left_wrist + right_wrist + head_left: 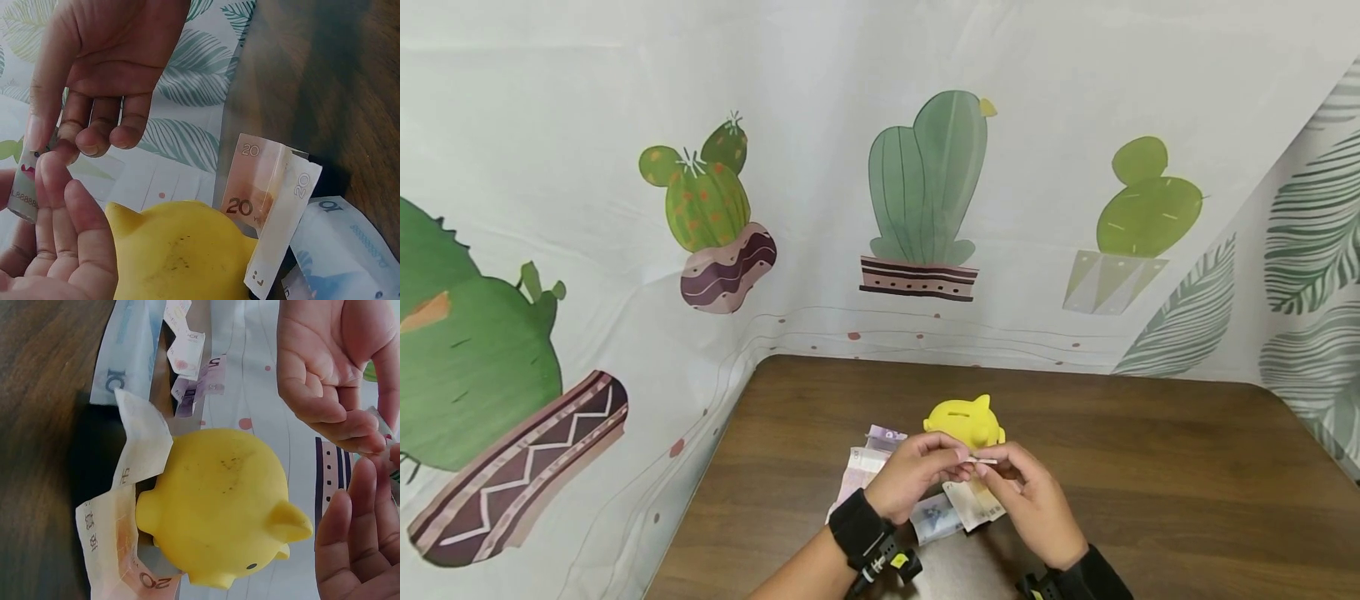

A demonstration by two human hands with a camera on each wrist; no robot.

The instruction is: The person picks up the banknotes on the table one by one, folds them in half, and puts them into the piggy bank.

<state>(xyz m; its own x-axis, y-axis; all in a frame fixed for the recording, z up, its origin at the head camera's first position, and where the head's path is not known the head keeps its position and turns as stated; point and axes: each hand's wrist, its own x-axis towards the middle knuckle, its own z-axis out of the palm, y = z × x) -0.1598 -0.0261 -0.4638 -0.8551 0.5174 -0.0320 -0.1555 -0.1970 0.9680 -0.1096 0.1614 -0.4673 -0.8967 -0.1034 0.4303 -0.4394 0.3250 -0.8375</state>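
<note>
Both hands meet over the table, just on the near side of a yellow piggy bank [953, 418]. Between them is a small banknote [982, 460], folded or rolled into a narrow strip, pale green in the left wrist view. My left hand [916, 473] pinches one end of it with thumb and fingertips. At the other end my right hand [1036, 504] pinches it between thumb and fingers. Below the hands lie a creased brown 20 note [253, 181] and a blue 10 note [340, 240]. The piggy bank's top slot shows in the head view.
Left of the piggy bank lie a purple 5 note [886, 434] and a pinkish-white note [859, 469], partly behind my left hand. The brown wooden table [1187, 467] extends to the right. A white cloth [820, 167] printed with cacti hangs behind it.
</note>
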